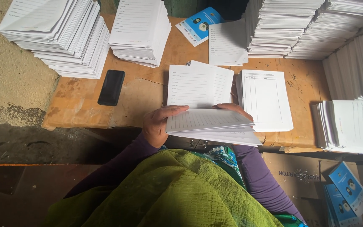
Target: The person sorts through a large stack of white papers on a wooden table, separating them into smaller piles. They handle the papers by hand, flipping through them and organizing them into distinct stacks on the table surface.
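Note:
A thick bundle of white lined sheets (211, 124) is held up near the front edge of the brown cardboard-covered table (80, 105). My left hand (158, 124) grips the bundle's left edge, thumb on top. My right hand (232, 108) is mostly hidden behind the bundle, only its fingers showing over the top edge. Just beyond the bundle, a folded lined sheet (198, 84) lies flat on the table. To its right sits a low pile of sheets printed with a table (265, 98).
Tall stacks of white printed sheets stand at the back left (64, 33), back middle (141, 29) and back right (286, 25), with more along the right edge (353, 126). A black phone (111, 87) lies left. Blue booklets lie at the back (198, 23) and lower right (347, 191).

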